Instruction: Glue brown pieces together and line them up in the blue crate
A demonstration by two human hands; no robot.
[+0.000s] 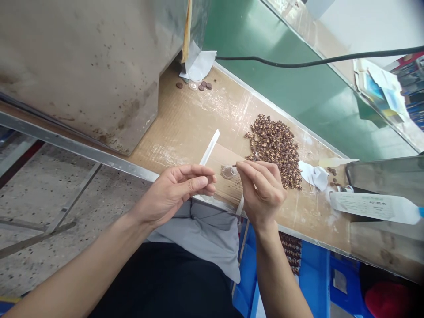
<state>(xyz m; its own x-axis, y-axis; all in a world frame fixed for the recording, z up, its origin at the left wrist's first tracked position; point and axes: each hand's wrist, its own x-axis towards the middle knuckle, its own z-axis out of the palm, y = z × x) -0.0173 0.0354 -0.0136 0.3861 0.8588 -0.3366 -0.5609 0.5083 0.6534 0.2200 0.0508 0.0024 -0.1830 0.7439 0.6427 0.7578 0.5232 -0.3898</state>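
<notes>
My left hand (180,187) is closed around the lower end of a long white plastic tube (210,146), which slants up and away over the cardboard-covered bench (185,119). My right hand (261,187) pinches a small dark part at its fingertips, held just right of the tube's end and above a small clear cap (228,172) lying on the cardboard. A heap of small brown parts (275,145) lies just beyond my right hand.
A stained metal machine housing (86,66) fills the upper left. A few brown discs (203,85) and white paper lie at the back. A green belt (298,84) with a black cable runs alongside. A white bottle (374,206) lies at right. Blue bins stand below.
</notes>
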